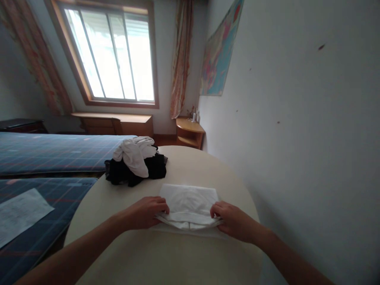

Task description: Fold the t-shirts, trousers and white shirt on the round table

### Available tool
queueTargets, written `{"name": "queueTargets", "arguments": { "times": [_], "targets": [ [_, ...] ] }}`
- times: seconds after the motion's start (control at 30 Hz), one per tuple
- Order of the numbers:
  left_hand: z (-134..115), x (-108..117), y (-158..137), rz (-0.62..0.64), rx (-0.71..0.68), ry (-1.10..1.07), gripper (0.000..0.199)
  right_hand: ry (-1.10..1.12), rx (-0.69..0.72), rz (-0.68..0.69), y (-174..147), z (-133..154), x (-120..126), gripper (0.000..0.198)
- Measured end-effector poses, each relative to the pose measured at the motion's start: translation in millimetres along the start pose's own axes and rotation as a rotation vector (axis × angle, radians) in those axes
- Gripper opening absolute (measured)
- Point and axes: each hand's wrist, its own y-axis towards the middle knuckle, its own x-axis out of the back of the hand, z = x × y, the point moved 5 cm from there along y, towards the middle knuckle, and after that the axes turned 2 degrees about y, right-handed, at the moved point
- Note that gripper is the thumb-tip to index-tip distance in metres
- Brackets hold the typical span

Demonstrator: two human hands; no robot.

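A white garment (188, 200), folded into a rough rectangle, lies on the round cream table (202, 162). Its near edge sags in a curve between my two hands, lifted a little off the layer under it. My left hand (150, 212) is closed on the left end of that edge. At the right end, my right hand (227, 217) pinches the same edge between thumb and fingers. Which kind of garment it is cannot be made out in its folded state.
A heap of black clothes (154, 166) topped by a crumpled white cloth (133, 154) sits on the table's far left. Blue plaid mattresses (59, 152) stand left, one bearing a paper sheet (22, 213). A white wall (297, 158) rises close on the right.
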Motion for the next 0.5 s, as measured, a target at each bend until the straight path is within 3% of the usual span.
{"name": "queueTargets", "arguments": {
  "times": [0.27,0.4,0.5],
  "targets": [
    [-5.4,-6.6,-7.0,0.000,-0.038,0.057,0.035,-0.014,0.012,0.021,-5.5,-2.3,-13.4,0.027],
    [-16.4,1.5,-11.3,0.008,-0.090,0.040,0.020,-0.042,0.057,0.053,-7.0,4.3,-10.6,0.019],
    [-18.4,13.7,2.0,-0.057,-0.039,0.000,0.019,-0.108,0.062,0.084,3.6,15.1,-0.2,0.022]
  ]
}}
